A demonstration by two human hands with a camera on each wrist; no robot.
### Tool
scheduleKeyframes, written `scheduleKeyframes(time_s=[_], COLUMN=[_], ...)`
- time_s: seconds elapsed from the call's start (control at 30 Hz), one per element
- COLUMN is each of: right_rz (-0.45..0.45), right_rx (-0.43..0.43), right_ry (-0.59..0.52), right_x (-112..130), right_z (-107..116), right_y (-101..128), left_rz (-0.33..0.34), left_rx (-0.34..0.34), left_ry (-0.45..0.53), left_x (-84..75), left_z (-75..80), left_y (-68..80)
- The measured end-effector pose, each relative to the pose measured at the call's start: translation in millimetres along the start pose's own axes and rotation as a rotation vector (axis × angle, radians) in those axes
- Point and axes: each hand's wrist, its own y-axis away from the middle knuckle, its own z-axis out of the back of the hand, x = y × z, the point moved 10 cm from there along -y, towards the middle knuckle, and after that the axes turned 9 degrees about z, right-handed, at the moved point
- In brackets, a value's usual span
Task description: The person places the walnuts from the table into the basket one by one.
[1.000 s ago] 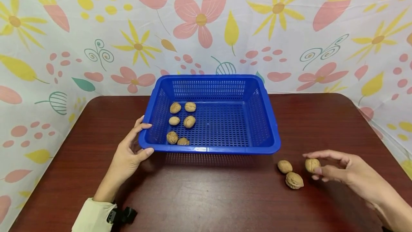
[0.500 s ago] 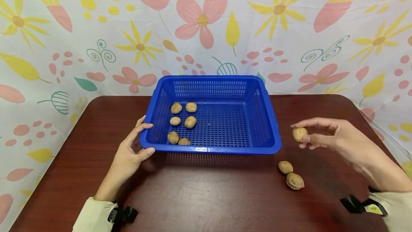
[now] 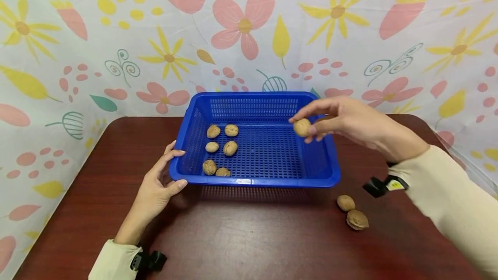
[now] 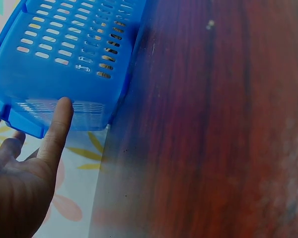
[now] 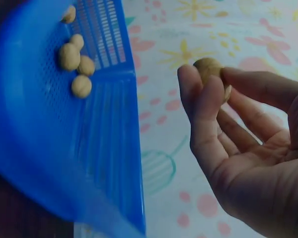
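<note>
My right hand (image 3: 350, 118) pinches a walnut (image 3: 301, 127) between thumb and fingertips, over the right side of a blue plastic basket (image 3: 272, 182). In the right wrist view, the held walnut (image 5: 207, 68) shows above the basket's edge, clear of its wall. At the basket's left front corner my left hand (image 3: 155, 187) grips the rim, thumb toward the front and a finger over the side. The left wrist view has a finger (image 4: 59, 129) against the basket's outer wall. Several walnuts (image 3: 230, 148) lie inside on the left, in pairs.
Two more walnuts, one light (image 3: 346, 203) and one darker (image 3: 357, 220), lie close together on the dark red-brown table (image 3: 249, 245), right of the basket's front corner. A flower-print cloth (image 3: 241, 72) hangs behind the table.
My right hand has lifted the walnut off the table near the other two and carried it up and left over the basket. The left hand has stayed on the rim.
</note>
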Motion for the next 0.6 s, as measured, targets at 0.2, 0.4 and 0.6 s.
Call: scheduleKeyframes(time_s=[0.2, 0.4, 0.6], right_rz=[0.020, 0.074, 0.063], right_rx=[0.112, 0.213, 0.231], right_ry=[-0.056, -0.139, -0.208], right_x=[5.9, 4.3, -18.0], right_z=[-23.2, -46.5, -61.2], right_y=[-50.2, -87.5, -112.4], left_rz=[-0.001, -0.008, -0.019], left_rx=[-0.002, -0.001, 0.006], left_ry=[0.008, 0.017, 0.029], left_x=[0.4, 0.3, 0.2], left_z=[0.4, 0.1, -0.6], left_y=[0.1, 0.3, -1.2])
